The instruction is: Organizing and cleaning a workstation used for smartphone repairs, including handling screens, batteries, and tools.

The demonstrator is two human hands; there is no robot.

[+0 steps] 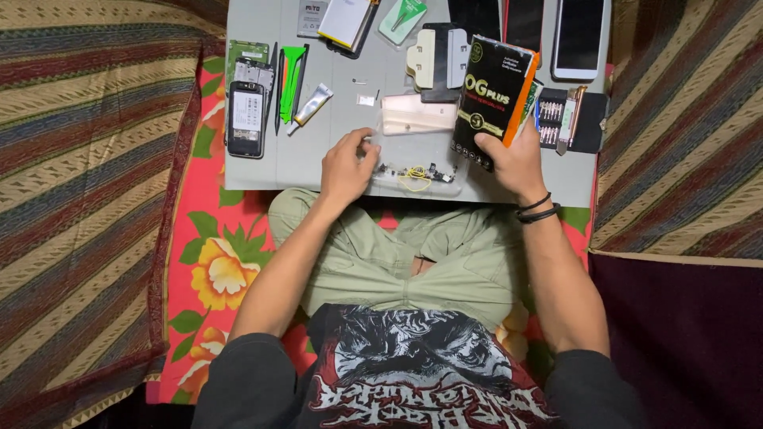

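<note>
On grey board (pixel 302 163), black-orange box (pixel 494 99)

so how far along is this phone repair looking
Done: the dark phone lies opened, its insides showing. In hand: the right hand holds a black and orange box, and the left hand touches a clear tray of small parts. Left: the phone is not closed up.

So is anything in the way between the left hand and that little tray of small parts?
Nothing visible. The left hand already rests at the left end of the clear tray, fingertips touching it. The right hand holds the black box upright over its right end, off to the side.
</note>
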